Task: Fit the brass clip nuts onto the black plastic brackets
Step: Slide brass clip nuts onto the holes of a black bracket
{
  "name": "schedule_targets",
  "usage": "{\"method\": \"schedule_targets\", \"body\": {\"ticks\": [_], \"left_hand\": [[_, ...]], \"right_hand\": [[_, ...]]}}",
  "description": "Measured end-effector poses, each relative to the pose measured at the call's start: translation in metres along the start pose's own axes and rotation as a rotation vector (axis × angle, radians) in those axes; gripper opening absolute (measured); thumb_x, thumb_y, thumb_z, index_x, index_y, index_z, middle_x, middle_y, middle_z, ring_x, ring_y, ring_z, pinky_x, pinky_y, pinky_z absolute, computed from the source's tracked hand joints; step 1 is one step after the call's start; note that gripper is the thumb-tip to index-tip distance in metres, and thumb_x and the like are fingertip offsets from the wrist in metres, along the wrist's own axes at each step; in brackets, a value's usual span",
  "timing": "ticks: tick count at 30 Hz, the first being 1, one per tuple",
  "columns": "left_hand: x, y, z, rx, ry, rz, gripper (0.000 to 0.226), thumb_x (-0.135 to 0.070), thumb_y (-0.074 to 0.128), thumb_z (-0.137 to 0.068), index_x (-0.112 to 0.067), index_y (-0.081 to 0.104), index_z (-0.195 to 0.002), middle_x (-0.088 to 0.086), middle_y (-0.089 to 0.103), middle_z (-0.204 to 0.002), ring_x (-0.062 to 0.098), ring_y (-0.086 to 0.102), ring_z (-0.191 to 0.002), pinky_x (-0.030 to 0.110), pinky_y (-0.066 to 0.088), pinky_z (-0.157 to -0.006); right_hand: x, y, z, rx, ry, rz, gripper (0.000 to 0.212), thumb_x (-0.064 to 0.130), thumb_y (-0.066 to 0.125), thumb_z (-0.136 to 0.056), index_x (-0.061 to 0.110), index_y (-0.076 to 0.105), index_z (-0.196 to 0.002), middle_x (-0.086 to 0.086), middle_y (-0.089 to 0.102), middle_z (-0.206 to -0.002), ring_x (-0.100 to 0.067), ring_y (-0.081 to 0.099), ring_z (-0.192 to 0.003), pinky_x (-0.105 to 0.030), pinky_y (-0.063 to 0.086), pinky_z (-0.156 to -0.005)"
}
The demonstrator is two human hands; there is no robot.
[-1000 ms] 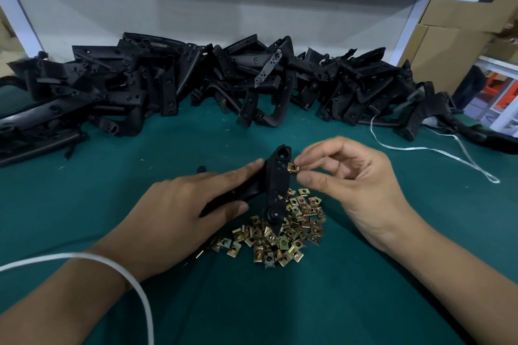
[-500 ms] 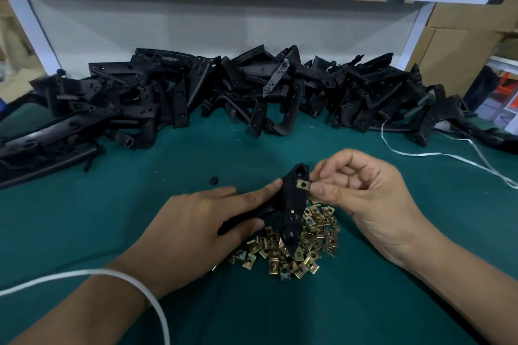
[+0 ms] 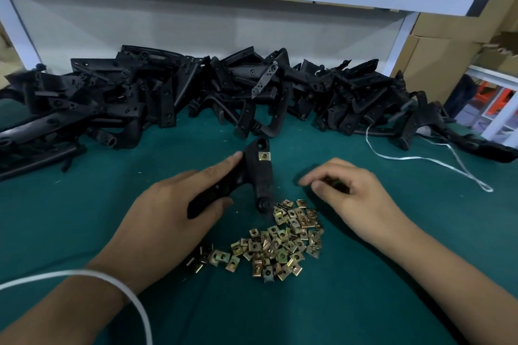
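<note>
My left hand (image 3: 168, 213) grips a black plastic bracket (image 3: 259, 176) by its lower arm and holds it over the green table. One brass clip nut (image 3: 264, 156) sits clipped on the bracket's upper end. My right hand (image 3: 346, 193) hovers to the right of the bracket, apart from it, with fingers loosely curled and nothing visible in them; it is blurred. A loose heap of several brass clip nuts (image 3: 280, 244) lies on the table just below the bracket, between my two hands.
A long pile of black plastic brackets (image 3: 196, 92) runs along the back of the green table (image 3: 70, 218). A white strap (image 3: 426, 159) trails at the right, another white strap (image 3: 117, 280) crosses my left wrist. Cardboard boxes (image 3: 448, 45) stand behind a white shelf post (image 3: 400, 39).
My right hand has let go of the clip nut, which now sits on the bracket, and has moved away to the right. My left hand has kept its grip on the bracket.
</note>
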State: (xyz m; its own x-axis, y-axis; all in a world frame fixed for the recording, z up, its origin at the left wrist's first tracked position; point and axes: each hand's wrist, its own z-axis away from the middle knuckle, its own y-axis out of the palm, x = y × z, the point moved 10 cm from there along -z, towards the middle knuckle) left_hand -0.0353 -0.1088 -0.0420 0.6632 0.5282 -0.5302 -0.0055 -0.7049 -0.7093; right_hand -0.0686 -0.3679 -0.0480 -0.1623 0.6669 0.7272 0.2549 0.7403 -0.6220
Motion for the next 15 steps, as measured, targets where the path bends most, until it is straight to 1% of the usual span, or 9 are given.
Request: {"method": "schedule_targets", "body": {"ticks": [2, 3, 6, 8, 10, 12, 13, 15], "left_hand": [[0.002, -0.001, -0.001, -0.003, -0.025, 0.012, 0.067, -0.05, 0.065, -0.088, -0.071, 0.033, -0.143, -0.036, 0.062, -0.124, -0.008, 0.062, -0.111, 0.031, 0.059, -0.09], [0.001, 0.0, -0.001, 0.003, -0.027, 0.006, 0.068, -0.049, 0.066, -0.088, -0.071, 0.033, -0.143, -0.036, 0.063, -0.123, -0.007, 0.063, -0.11, 0.031, 0.06, -0.088], [-0.001, 0.003, 0.0, 0.033, -0.01, -0.045, 0.069, -0.044, 0.066, -0.092, -0.07, 0.031, -0.145, -0.028, 0.067, -0.119, 0.0, 0.066, -0.105, 0.036, 0.06, -0.083], [-0.001, 0.004, 0.0, 0.04, -0.004, -0.068, 0.068, -0.043, 0.065, -0.093, -0.07, 0.03, -0.145, -0.025, 0.067, -0.118, 0.002, 0.066, -0.104, 0.037, 0.06, -0.082], [-0.001, 0.004, 0.0, 0.039, -0.006, -0.069, 0.068, -0.043, 0.065, -0.093, -0.07, 0.03, -0.145, -0.025, 0.067, -0.118, 0.003, 0.066, -0.105, 0.038, 0.06, -0.083], [0.0, 0.003, -0.001, 0.035, -0.013, -0.057, 0.068, -0.043, 0.065, -0.093, -0.071, 0.03, -0.145, -0.025, 0.067, -0.119, 0.003, 0.066, -0.106, 0.038, 0.06, -0.083], [0.0, 0.003, -0.001, 0.034, -0.017, -0.05, 0.068, -0.043, 0.065, -0.093, -0.071, 0.031, -0.144, -0.026, 0.067, -0.12, 0.003, 0.066, -0.106, 0.038, 0.06, -0.084], [0.002, 0.003, -0.001, 0.035, -0.026, -0.039, 0.068, -0.043, 0.066, -0.093, -0.071, 0.031, -0.144, -0.025, 0.067, -0.122, 0.004, 0.066, -0.109, 0.039, 0.06, -0.086]], "right_hand": [[0.001, 0.008, 0.002, 0.114, -0.008, 0.038, 0.019, 0.019, 0.077, -0.094, 0.037, 0.081, -0.094, 0.013, 0.067, -0.103, -0.013, 0.063, -0.097, -0.026, 0.049, -0.087], [0.003, 0.009, 0.003, 0.139, -0.015, 0.041, 0.018, 0.02, 0.08, -0.092, 0.037, 0.082, -0.093, 0.013, 0.067, -0.103, -0.014, 0.062, -0.096, -0.028, 0.049, -0.087], [0.004, 0.007, 0.001, 0.159, -0.015, 0.04, 0.015, 0.02, 0.084, -0.087, 0.034, 0.081, -0.088, 0.01, 0.067, -0.1, -0.016, 0.061, -0.093, -0.036, 0.05, -0.086], [0.005, 0.01, 0.001, 0.18, -0.017, 0.025, 0.015, 0.019, 0.085, -0.087, 0.033, 0.079, -0.087, 0.009, 0.066, -0.098, -0.017, 0.059, -0.092, -0.037, 0.049, -0.084], [0.002, 0.013, 0.002, 0.207, -0.002, -0.015, 0.017, 0.018, 0.086, -0.086, 0.032, 0.077, -0.087, 0.004, 0.064, -0.096, -0.021, 0.058, -0.091, -0.04, 0.048, -0.084], [-0.002, 0.014, 0.002, 0.234, 0.026, -0.063, 0.017, 0.019, 0.084, -0.088, 0.032, 0.074, -0.088, -0.007, 0.064, -0.095, -0.028, 0.059, -0.09, -0.043, 0.048, -0.085], [-0.002, 0.014, 0.002, 0.247, 0.034, -0.096, 0.016, 0.018, 0.083, -0.089, 0.031, 0.073, -0.089, -0.012, 0.064, -0.094, -0.03, 0.06, -0.088, -0.043, 0.05, -0.084], [-0.003, 0.014, 0.001, 0.245, 0.033, -0.171, 0.013, 0.015, 0.08, -0.092, 0.025, 0.072, -0.092, -0.015, 0.066, -0.094, -0.025, 0.059, -0.084, -0.036, 0.051, -0.081]]}}
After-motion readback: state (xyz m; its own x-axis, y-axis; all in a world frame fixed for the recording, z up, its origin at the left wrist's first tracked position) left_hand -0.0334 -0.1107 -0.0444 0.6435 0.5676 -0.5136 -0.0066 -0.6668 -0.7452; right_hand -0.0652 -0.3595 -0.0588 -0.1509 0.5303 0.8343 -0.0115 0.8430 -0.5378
